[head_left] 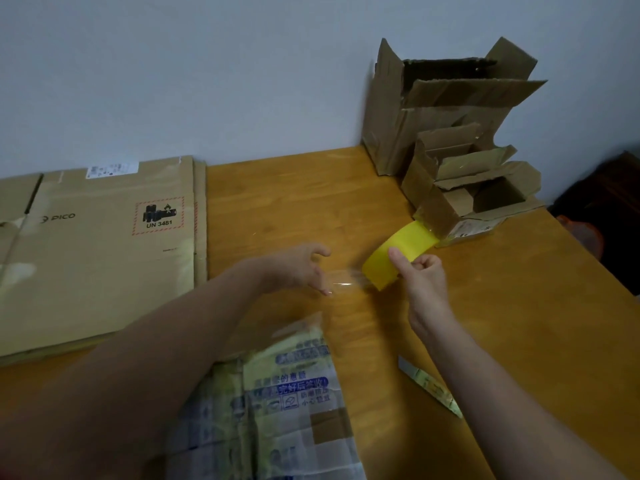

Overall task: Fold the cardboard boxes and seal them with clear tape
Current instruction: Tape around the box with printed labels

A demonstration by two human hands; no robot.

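While you were drawing tape off the yellow tape roll [398, 252], the step in hand seemed to be the preparing of a strip, not yet the sealing. Your right hand [424, 275] gripped the roll, the thumb pressed on its outer face and the other fingers curled behind it. To the left of the roll your left hand [298, 270] had its fingers spread and loosely bent. The clear strip [346, 282] reached from the roll to your lower fingertips, but I could not tell whether they pinched it or it only stuck to them.

The printed box [277, 393], already carrying much old tape, lay nearer to you than the roll, below both hands. The next move, in my judgement, called for a longer strip, kept tight so it does not fold on itself, and then lowered on that box's seam.

Just behind the roll stood a small open box [485, 192], flaps up; the visible part of its inside showed nothing. Further behind the roll, the tall open box [443, 109] was dark inside. Far left of the roll lay the flat cardboard [104, 244], still unfolded.
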